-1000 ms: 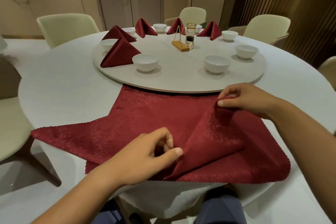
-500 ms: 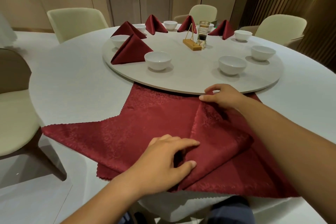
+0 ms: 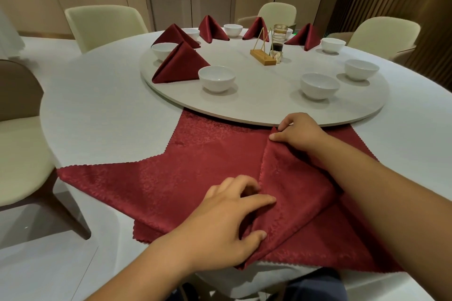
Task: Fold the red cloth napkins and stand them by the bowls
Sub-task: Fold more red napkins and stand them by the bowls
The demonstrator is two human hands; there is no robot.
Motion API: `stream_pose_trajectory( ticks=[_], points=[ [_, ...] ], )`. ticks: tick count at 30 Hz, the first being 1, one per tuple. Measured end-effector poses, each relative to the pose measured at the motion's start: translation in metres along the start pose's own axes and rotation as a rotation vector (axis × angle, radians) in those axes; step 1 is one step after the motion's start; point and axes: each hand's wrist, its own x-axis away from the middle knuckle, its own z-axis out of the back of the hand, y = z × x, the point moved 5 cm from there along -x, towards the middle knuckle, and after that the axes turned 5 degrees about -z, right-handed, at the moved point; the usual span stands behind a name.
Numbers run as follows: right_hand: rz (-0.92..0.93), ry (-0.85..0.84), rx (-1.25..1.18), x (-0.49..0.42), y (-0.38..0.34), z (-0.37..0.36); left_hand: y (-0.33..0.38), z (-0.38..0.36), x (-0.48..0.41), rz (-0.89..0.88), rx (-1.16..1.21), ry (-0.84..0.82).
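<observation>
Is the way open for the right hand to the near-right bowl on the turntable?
Probably yes: only bare turntable lies between the right hand and that bowl, though the hand pinches the red napkin's folded corner and must release it first.

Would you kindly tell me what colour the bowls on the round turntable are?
The bowls are plain white, clearest in the head view.
</observation>
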Motion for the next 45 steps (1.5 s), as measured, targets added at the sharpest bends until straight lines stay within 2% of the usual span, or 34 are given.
stream_pose_trajectory(
  ticks=[4,14,20,25,27,32,35,36,39,41,45],
  points=[
    [0.108,0.029,0.224,0.0,-0.01,-0.005,0.001,-0.006,-0.001,-0.007,-0.022,-0.116],
    [0.099,0.138,0.236,-0.003,-0.01,-0.007,0.0,-0.013,-0.002,-0.012,-0.122,-0.152],
    [0.092,0.25,0.26,-0.003,-0.009,-0.01,-0.003,-0.012,-0.007,0.025,-0.106,-0.197],
    [0.094,0.268,0.306,-0.003,-0.01,-0.009,-0.002,-0.014,-0.01,0.051,-0.141,-0.249],
    [0.114,0.243,0.319,-0.001,-0.012,-0.009,0.0,-0.018,-0.009,0.044,-0.205,-0.264],
    [0.123,0.04,0.377,0.027,-0.012,0.002,0.001,-0.022,-0.006,0.031,-0.301,-0.257],
    [0.29,0.12,0.528,0.087,-0.012,0.013,0.001,-0.023,-0.007,0.042,-0.317,-0.265],
    [0.352,0.091,0.545,0.115,-0.01,0.009,0.002,-0.024,-0.007,0.046,-0.327,-0.272],
    [0.388,-0.202,0.652,0.185,0.006,-0.021,0.003,-0.025,-0.01,0.054,-0.366,-0.271],
    [0.342,-0.313,0.74,0.201,0.026,-0.033,0.003,-0.027,-0.01,0.056,-0.375,-0.273],
    [0.316,-0.238,0.721,0.191,0.046,-0.019,0.002,-0.029,-0.008,0.054,-0.405,-0.267]
  ],
)
